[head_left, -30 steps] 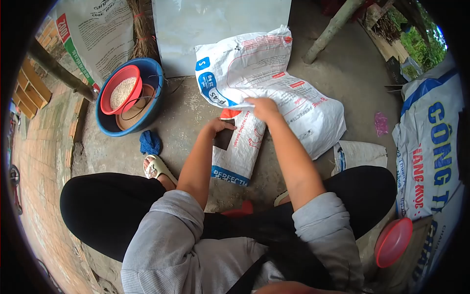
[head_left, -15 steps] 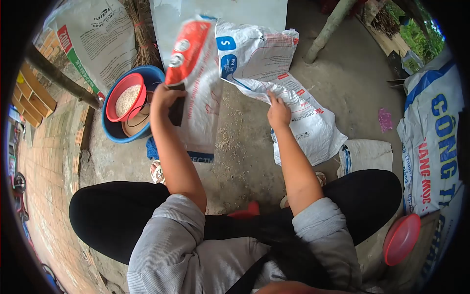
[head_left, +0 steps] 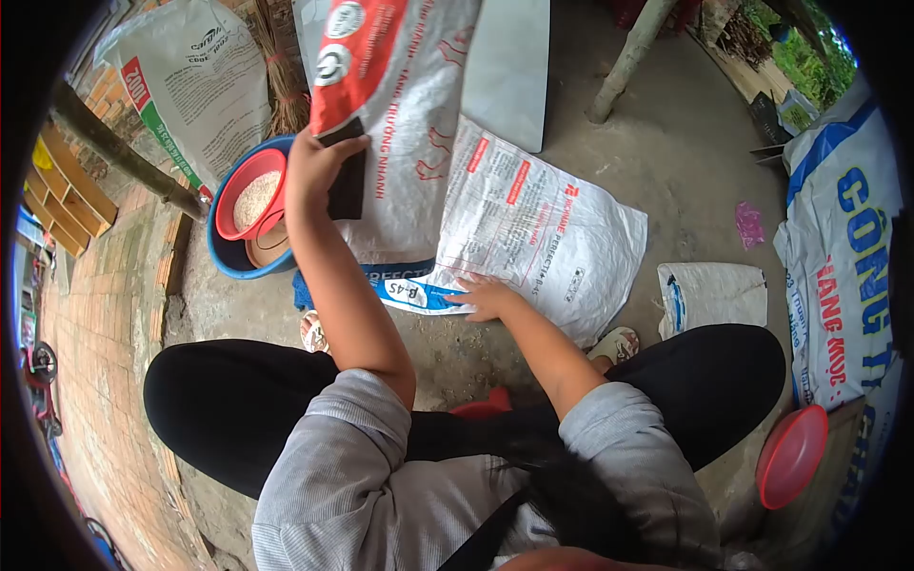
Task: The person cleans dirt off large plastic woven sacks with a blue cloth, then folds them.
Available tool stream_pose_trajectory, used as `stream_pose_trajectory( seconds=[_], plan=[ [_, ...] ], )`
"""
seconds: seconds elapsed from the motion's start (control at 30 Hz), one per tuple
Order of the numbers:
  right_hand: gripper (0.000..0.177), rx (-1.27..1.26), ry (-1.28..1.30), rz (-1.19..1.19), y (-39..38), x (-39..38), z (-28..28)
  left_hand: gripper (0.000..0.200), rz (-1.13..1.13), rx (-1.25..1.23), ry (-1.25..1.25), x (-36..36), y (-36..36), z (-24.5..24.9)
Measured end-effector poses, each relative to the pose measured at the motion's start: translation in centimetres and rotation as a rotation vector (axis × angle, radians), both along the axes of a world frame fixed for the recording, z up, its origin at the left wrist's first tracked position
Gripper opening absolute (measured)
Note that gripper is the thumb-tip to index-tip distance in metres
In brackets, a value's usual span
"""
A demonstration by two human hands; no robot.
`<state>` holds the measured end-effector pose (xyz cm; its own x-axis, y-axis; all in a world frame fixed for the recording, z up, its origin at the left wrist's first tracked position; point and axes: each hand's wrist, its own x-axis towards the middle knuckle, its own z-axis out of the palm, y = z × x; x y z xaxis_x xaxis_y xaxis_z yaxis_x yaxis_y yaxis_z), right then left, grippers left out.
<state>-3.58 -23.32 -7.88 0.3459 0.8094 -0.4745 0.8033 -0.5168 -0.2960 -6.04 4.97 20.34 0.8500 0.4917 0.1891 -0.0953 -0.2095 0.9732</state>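
Note:
My left hand (head_left: 319,171) is closed on the edge of a red and white printed sack (head_left: 409,124), lifted over the ground with its top running out of view. Flat on the ground lies a white sack (head_left: 543,228) with red print and a blue side strip marked B-45. Fingers spread, my right hand (head_left: 484,297) rests on that blue strip. Where the two sacks meet, the lifted one hides part of the white one.
At the left a blue basin (head_left: 221,257) holds a red bowl (head_left: 227,211) of pale grains. A folded white sack (head_left: 724,297), pink wrapper (head_left: 750,225), red basin (head_left: 792,457) and large printed sack (head_left: 828,276) are at the right. A pole (head_left: 633,62) stands ahead.
The red and white sack has come nearer and up in my left hand. The white sack now lies flatter, and my right hand has moved down and left onto its blue strip, fingers opened.

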Motion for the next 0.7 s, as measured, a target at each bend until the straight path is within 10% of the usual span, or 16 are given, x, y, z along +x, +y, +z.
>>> stream_pose_trajectory(
  seconds=[0.2,0.27,0.43,0.7],
  plan=[
    [0.088,0.363,0.604,-0.552,-0.9,5.2,-8.1,0.034,-0.155,0.072,0.313,5.3,-2.2,-8.7],
    [0.086,0.216,-0.211,-0.81,-2.7,4.3,-6.6,0.036,-0.141,0.184,0.425,6.7,-2.2,-12.1],
    [0.094,-0.009,0.012,-0.976,-5.8,3.4,-1.9,0.044,-0.108,0.404,0.668,8.0,-1.9,-17.3],
    [0.135,-0.05,-0.042,-0.964,-11.0,8.6,-2.6,0.047,-0.084,-0.024,0.76,8.6,-2.4,-24.4]
  ],
)
